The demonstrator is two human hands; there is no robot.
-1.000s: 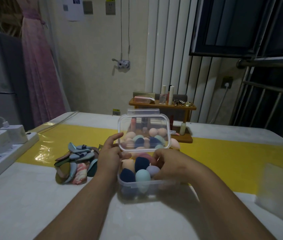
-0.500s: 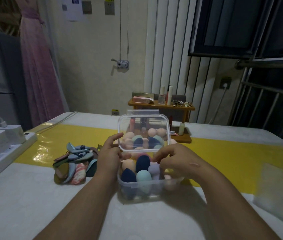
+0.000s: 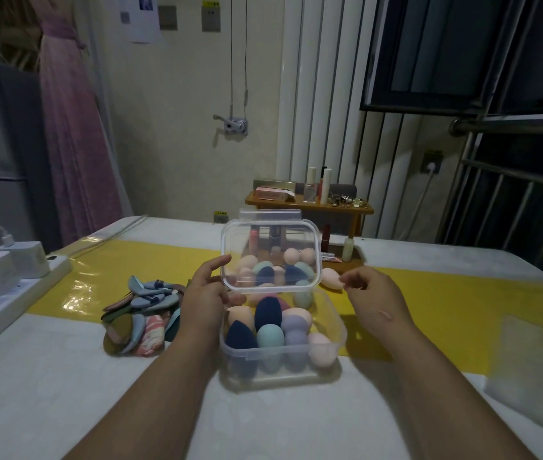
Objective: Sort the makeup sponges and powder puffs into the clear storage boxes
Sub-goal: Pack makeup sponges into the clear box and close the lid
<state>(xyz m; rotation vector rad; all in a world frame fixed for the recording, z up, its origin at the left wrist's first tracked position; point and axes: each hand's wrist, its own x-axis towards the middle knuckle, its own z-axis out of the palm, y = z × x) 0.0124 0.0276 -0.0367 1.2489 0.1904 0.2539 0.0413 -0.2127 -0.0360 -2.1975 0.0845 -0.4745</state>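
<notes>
Standing open at the centre of the frame, the clear rectangular plastic storage box (image 3: 283,363) rests on the white surface (image 3: 64,393), nearly full of egg-shaped foam makeup sponges (image 3: 268,313) in navy, teal, lilac and peach. The left hand (image 3: 208,290) pinches the left edge of the box's clear plastic lid (image 3: 271,240), propping it upright, thumb on its near face. The right hand (image 3: 374,293) hovers just right of the box, fingers loosely curled round nothing, fingertips just beside a loose pale-pink teardrop sponge (image 3: 330,277) lying on the yellow strip (image 3: 462,293). That sponge looks light, soft and springy, unlikely to slip or break; a gentle pinch across its fat middle should serve. The heap of flat fabric powder puffs (image 3: 144,313) lies just left of the left hand; these look limp and thin, best lifted by an edge.
</notes>
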